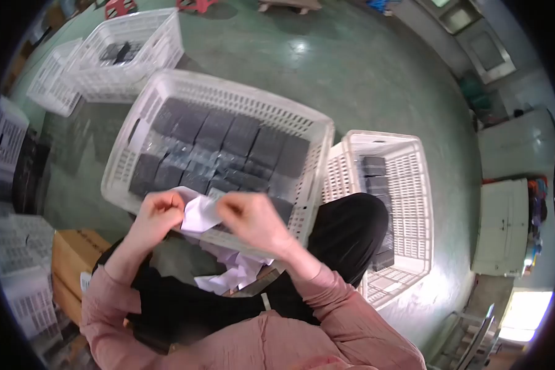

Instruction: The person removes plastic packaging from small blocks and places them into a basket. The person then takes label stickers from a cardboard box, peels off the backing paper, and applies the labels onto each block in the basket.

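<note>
Nearest the cam., pink sleeves (345,308) and black trousers (351,228) bordered the work area. Crumpled pale-purple sheets (243,268) lay btwn the legs, below the hands; their support was mostly hidden.

L hand (162,213): fingers closed, thumb vs. fingertips, gripping the L edge of a folded white sheet (198,214). R hand (250,216): fingers curled in on the R edge of the same sheet; fingertips blurred, but the grip appeared closed. The sheet was held up btwn both hands, over the near rim of the main crate (319,197).

The main crate (white, perforated) held dark blocks (240,132) in rows, w/ shiny clear wrap visible in the mid. section. To its R, just beside, stood a 2nd white crate (410,191) w/ a column of dark blocks along its L side. A cardboard box (80,246) stood to the L.

Farther out, on the green floor (357,68): a rear crate (120,77) w/ dark items inside, upper L; red stools (120,7) beyond it; a white cabinet (502,222), far R.
</note>
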The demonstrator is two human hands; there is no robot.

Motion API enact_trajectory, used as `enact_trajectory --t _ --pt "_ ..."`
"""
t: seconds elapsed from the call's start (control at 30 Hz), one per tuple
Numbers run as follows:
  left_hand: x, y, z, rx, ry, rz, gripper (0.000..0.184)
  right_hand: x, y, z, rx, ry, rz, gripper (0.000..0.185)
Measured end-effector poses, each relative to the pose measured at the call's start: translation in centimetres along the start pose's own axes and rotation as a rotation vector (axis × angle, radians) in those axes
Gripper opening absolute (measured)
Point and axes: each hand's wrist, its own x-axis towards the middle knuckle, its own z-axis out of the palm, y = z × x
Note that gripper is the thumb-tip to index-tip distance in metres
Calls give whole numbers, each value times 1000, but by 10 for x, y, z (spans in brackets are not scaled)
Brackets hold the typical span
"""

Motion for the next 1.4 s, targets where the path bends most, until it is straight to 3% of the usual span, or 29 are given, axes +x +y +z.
enact_trajectory --t 0.1,0.13,0.23,0.33,0.4,0.43,0.5,0.53,0.63,0.67,0.77,0.9,0.97,1.1,1.17,1.27,1.37,1.4 --pt "-7 13 -19 149 -166 -103 6 2 4 -17 -67 116 57 11" --pt "-8 9 -25 271 -267 -13 10 3 15 -18 -87 202 4 9" --pt "-20 9 -17 765 -406 -28 20 7 21 -27 -211 437 6 6" --pt "-26 -20 -4 1000 -631 -59 23 7 20 -24 -252 467 -6 6" --pt "-30 -31 11 840 -439 199 38 6 17 -8 -248 445 -77 4" --pt "-22 -31 18 751 -419 170 46 7 17 1 -326 413 -191 6" --pt "-19 -16 39 274 -153 -54 36 7 16 21 -419 356 -396 12" --pt "-16 -8 43 154 -94 -34 31 4 14 30 -412 294 -419 13" --pt "-3 -52 35 69 -62 51 27 3 8 39 -362 178 -426 15" --pt "-6 -47 31 -79 -93 -93 25 3 9 37 -363 168 -430 15" --pt "-10 -30 39 -293 35 -225 24 2 9 29 -177 -37 -275 21" --pt "-9 -36 33 -216 22 -148 30 2 -3 23 -217 -189 -248 32" --pt "-13 -27 32 -211 38 -166 31 6 1 23 -105 -119 -236 32" --pt "-15 -25 30 -220 -14 -199 38 20 22 12 181 -49 103 43" --pt "-17 -28 29 -202 -105 -201 39 30 33 4 273 -119 124 54" --pt "-20 -32 33 -217 -166 -65 35 43 27 -3 476 -399 381 62" --pt "-22 -38 30 17 -195 -105 34 48 25 -1 504 -538 425 65" --pt "-23 -38 28 10 -191 -105 34 46 22 1 496 -490 463 54"
